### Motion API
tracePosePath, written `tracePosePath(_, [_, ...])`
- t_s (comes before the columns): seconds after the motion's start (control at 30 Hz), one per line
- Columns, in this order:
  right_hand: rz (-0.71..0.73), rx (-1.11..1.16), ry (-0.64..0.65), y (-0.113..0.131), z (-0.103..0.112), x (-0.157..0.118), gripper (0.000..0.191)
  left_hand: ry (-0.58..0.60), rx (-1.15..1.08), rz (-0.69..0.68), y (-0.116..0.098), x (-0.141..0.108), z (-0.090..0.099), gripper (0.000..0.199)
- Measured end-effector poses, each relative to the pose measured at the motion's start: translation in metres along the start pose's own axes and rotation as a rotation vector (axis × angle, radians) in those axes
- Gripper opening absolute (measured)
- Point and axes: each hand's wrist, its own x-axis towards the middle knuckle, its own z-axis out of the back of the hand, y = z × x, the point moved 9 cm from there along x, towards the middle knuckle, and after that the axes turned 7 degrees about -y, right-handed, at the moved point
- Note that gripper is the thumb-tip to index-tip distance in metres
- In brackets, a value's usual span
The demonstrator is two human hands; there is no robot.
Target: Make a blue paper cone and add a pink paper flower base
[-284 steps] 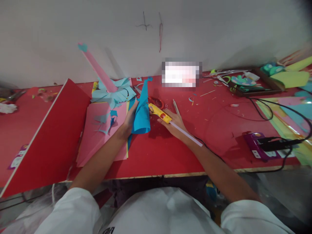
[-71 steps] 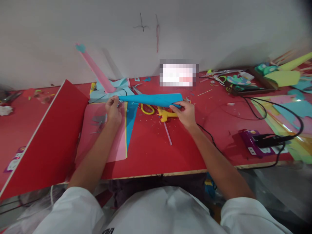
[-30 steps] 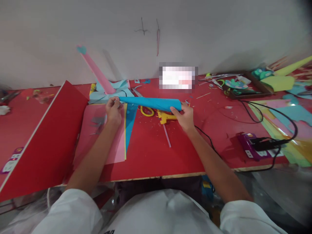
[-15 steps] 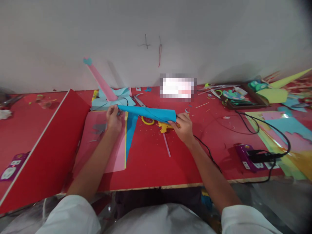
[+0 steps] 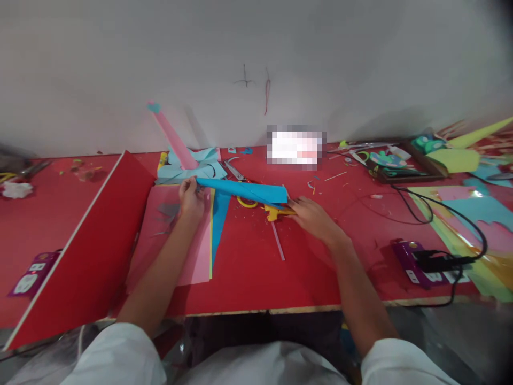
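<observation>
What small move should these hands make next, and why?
Perhaps the right hand should press the lower edge of the blue paper cone: beside that hand, at the wide end, the edge seems to hang apart, while the left hand pinches the narrow tip.

Paper cone (image 5: 248, 191): plain bright blue. Glue gun (image 5: 273, 214): yellow. Tabletop (image 5: 244, 289): red, front edge pale. Board (image 5: 92, 246), left end: red face, white edge. Paper tube (image 5: 175, 140), rear edge: pink, light-blue tip. Box (image 5: 405, 255), front right corner: purple with white patches. Tray (image 5: 440, 167), rear edge: dark brown.
</observation>
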Motion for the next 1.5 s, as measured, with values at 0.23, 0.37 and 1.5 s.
tracePosePath(0.23, [-0.034, 0.036, -0.115, 0.001, 0.030, -0.006, 0.042, 0.020, -0.042, 0.015, -0.001, -0.001, -0.002, 0.025])
tracePosePath(0.37, [-0.155, -0.033, -0.239, -0.036, 0.055, -0.039, 0.043, 0.049, -0.074, 0.024, -0.001, -0.002, -0.006, 0.025])
tracePosePath(1.5, [-0.393, 0.795, -0.614, -0.031, 0.019, 0.021, 0.055, 0.192, 0.077, -0.052, -0.005, -0.016, -0.021, 0.026])
